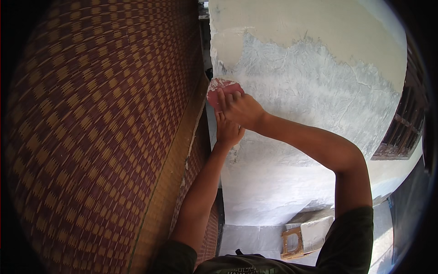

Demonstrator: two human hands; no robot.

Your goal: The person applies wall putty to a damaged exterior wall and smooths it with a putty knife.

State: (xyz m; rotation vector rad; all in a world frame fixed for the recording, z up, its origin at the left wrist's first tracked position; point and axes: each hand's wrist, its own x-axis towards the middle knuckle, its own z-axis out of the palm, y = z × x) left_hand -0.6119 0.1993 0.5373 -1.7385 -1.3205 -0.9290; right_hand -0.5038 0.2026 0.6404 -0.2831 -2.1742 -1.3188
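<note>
A flat red spreader (223,84), smeared with white paste, is held against the left edge of the wall (310,86), whose rough whitish patch sits within smoother cream plaster. My right hand (242,111) is closed on the spreader from the right, fingers over its face. Just below it, my left hand (227,130) reaches up to the spreader's lower part with its fingers on it, partly hidden by the right hand. Both forearms come up from the lower edge.
A woven brown and tan panel (100,105) runs along the left, beside a narrow dark gap at the wall's edge. A barred dark wooden window (393,132) is at the right. On the pale floor (248,239) lie a brown, box-like piece (292,244) and a whitish slab (315,230).
</note>
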